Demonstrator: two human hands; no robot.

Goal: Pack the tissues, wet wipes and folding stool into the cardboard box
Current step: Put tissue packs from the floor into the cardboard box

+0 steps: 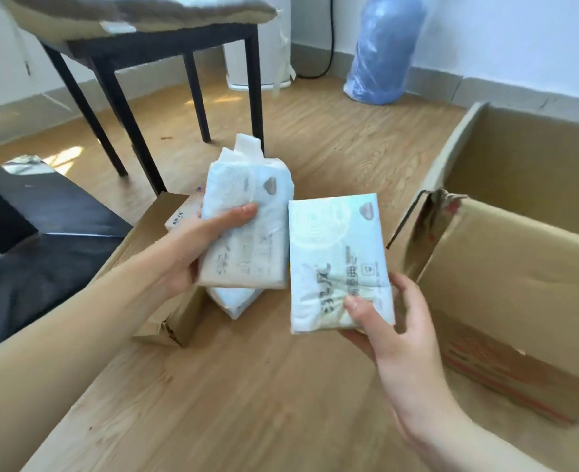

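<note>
My left hand (197,243) holds a pale blue and beige tissue pack (247,229) upright above the floor, with white tissue sticking out of its top. My right hand (388,321) grips a second, flat tissue pack (337,260) by its lower edge, thumb on its front. A third pack (235,301) lies on the wooden floor below the left one. The open cardboard box (506,267) stands at the right, its flaps up, just right of my right hand. I cannot make out the wet wipes or the folding stool.
A smaller brown carton (165,321) lies on the floor under my left forearm. A black-legged stool with a cushion (138,46) stands behind. A blue plastic-wrapped bundle (383,52) leans on the far wall. Dark furniture (43,240) fills the left.
</note>
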